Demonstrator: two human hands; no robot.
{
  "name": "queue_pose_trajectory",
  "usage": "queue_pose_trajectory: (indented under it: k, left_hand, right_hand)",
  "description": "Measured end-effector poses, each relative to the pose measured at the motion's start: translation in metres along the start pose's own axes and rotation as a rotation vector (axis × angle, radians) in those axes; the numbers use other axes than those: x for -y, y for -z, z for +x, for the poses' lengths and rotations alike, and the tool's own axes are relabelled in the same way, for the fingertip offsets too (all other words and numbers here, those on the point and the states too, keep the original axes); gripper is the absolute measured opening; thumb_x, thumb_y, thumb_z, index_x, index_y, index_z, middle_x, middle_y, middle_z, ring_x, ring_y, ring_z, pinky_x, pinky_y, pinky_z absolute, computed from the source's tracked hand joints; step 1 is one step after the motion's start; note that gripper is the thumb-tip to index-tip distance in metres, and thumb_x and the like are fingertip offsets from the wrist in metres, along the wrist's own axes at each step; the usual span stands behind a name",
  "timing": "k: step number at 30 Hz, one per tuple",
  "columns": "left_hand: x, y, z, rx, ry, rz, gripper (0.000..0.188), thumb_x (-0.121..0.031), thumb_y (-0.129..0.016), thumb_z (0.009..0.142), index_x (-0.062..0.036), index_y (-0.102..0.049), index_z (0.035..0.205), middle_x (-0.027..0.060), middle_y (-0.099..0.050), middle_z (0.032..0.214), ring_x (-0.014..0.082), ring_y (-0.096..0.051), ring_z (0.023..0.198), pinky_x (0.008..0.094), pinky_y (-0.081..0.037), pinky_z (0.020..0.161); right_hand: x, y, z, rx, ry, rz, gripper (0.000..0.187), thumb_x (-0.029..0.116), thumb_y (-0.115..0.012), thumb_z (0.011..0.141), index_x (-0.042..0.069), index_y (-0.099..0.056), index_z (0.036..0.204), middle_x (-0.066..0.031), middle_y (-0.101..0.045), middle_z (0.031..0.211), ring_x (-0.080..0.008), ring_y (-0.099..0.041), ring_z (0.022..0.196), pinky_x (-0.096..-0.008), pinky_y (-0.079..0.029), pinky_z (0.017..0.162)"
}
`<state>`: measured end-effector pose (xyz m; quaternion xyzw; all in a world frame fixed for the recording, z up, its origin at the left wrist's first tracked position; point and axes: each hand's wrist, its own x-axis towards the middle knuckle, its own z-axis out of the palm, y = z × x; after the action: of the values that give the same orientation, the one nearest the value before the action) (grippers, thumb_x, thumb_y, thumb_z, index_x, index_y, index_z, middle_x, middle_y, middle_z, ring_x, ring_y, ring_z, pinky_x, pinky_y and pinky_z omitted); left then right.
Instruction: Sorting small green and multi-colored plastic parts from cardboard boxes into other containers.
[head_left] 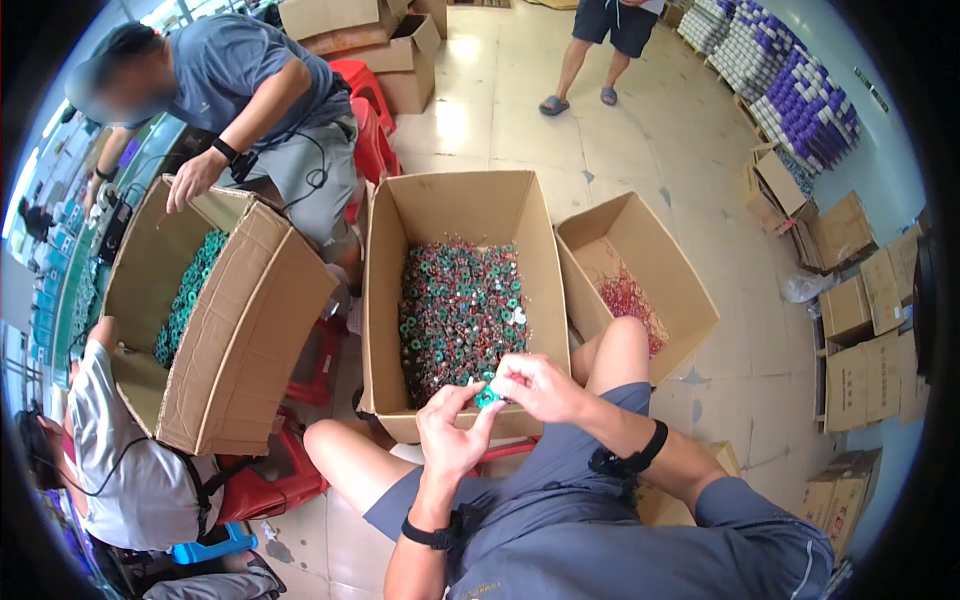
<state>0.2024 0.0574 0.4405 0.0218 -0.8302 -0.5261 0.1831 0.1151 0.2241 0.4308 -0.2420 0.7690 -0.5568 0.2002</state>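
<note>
A small green ring-shaped part (pixel 487 397) is held over the near edge of the middle cardboard box (pixel 550 330). My left hand (pixel 452 432) pinches it between thumb and fingers. Closed in a pinch, my right hand (pixel 537 387) meets the ring at its right side; the fingertips hide any finer detail. Inside the box below lies a thick heap of similar green rings (pixel 460 310), mixed with reddish wires and small silvery bits.
To the right, another box (pixel 690 310) holds thin red wires (pixel 632 305). A tilted box (pixel 255 340) of green rings stands left, where a co-worker (pixel 250 90) reaches over it. Another person (pixel 130 450) sits lower left by red stools (pixel 265 485). Someone stands at the far side.
</note>
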Motion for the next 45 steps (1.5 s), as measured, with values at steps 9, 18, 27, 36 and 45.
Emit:
queue_pose_trajectory:
  k: [9,18,27,36,45]
  left_hand:
    - [0.003,-0.001,-0.004,-0.015,0.031,-0.006,0.028,-0.009,-0.085,0.073,0.001,-0.073,0.097,0.0118,-0.065,0.076,0.0225,-0.065,0.069,0.0333,-0.053,0.066]
    - [0.006,-0.005,-0.015,0.002,0.057,-0.012,0.031,-0.008,-0.086,0.073,0.0003,-0.073,0.1,0.0105,-0.068,0.081,0.0181,-0.065,0.073,0.0304,-0.053,0.069]
    - [0.01,-0.005,-0.018,-0.031,0.129,0.017,0.029,-0.008,-0.084,0.074,0.001,-0.072,0.099,0.0111,-0.068,0.082,0.0208,-0.066,0.072,0.0315,-0.054,0.07]
    - [0.01,-0.007,-0.018,-0.081,0.128,-0.006,0.03,-0.006,-0.085,0.073,0.0002,-0.073,0.1,0.0081,-0.068,0.081,0.0161,-0.062,0.073,0.029,-0.052,0.069]
    - [0.009,-0.009,-0.011,-0.064,0.151,-0.009,0.028,-0.005,-0.082,0.076,0.0011,-0.072,0.101,0.0079,-0.067,0.083,0.0149,-0.062,0.076,0.0287,-0.051,0.071]
  right_hand:
    - [-0.013,-0.005,0.002,-0.004,-0.087,0.177,0.023,0.018,-0.067,0.094,0.001,-0.06,0.079,0.0014,-0.051,0.064,-0.0053,-0.044,0.061,-0.0283,-0.038,0.053]
    - [-0.021,-0.011,0.0,0.029,-0.059,0.173,0.022,0.018,-0.066,0.094,0.002,-0.059,0.08,0.002,-0.051,0.066,-0.006,-0.045,0.062,-0.0283,-0.039,0.055]
    - [-0.011,-0.016,-0.001,0.017,0.048,0.095,0.023,0.016,-0.065,0.095,0.004,-0.056,0.078,0.0026,-0.048,0.065,-0.0061,-0.042,0.061,-0.0278,-0.036,0.054]
    - [-0.015,-0.018,-0.001,0.037,0.091,0.13,0.02,0.017,-0.065,0.096,0.004,-0.06,0.082,0.0022,-0.054,0.068,-0.0053,-0.048,0.063,-0.0265,-0.04,0.056]
    - [-0.022,-0.004,0.01,0.07,-0.012,0.138,0.018,0.017,-0.065,0.094,0.002,-0.061,0.084,-0.0014,-0.059,0.069,-0.0089,-0.052,0.063,-0.03,-0.043,0.058]
